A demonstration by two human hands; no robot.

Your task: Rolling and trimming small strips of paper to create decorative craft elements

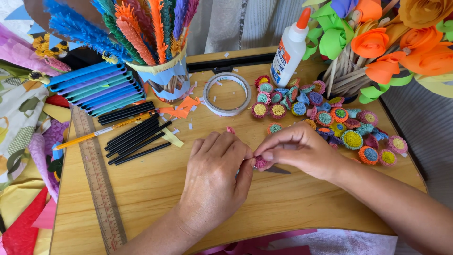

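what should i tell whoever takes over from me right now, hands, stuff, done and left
Left hand and right hand: both pinch one small pink rolled paper flower between fingertips above the table.
Finished paper flowers lie in a pile at the right, beyond the right hand.
Glue bottle stands behind the pile; tape roll lies mid-table; black sticks and ruler lie left.
Done: many flowers rolled.
Left: the pink one is not yet with the pile.

bare table (155, 189) before the hands; paper flowers (330, 118) right, black sticks (134, 137) left
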